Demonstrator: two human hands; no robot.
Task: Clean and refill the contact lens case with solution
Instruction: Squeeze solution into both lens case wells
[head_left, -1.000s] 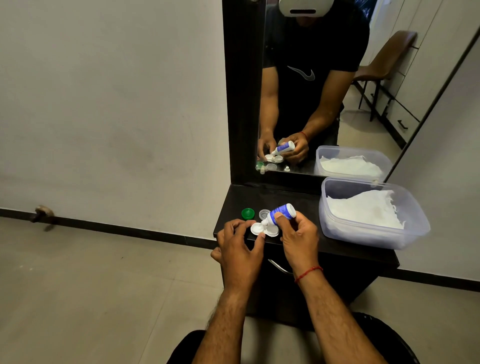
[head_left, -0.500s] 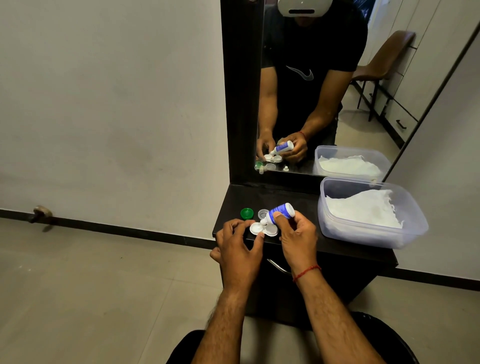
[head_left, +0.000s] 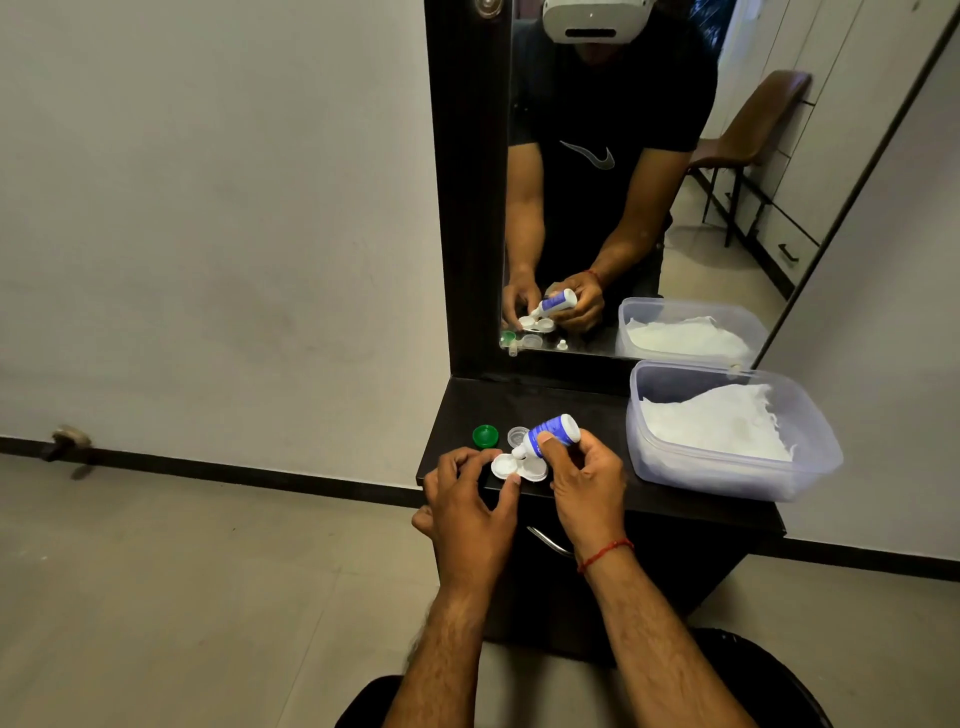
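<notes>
A white contact lens case (head_left: 506, 466) with two open wells sits at the front of the dark dresser top (head_left: 576, 410). My left hand (head_left: 467, 509) pinches its left end between thumb and fingers. My right hand (head_left: 584, 480) grips a small blue and white solution bottle (head_left: 550, 436), tipped nozzle-down over the case's left well. A green cap (head_left: 485, 435) and a clear cap (head_left: 517, 435) lie just behind the case.
A clear plastic tub (head_left: 727, 467) holding white tissue stands on the right of the dresser top. A mirror (head_left: 649, 182) rises behind and reflects the scene. A drawer handle (head_left: 548, 543) shows below the top. Grey floor lies to the left.
Hands, bottle and case keep nearly the same pose; the bottle's nozzle stays over the case's left well.
</notes>
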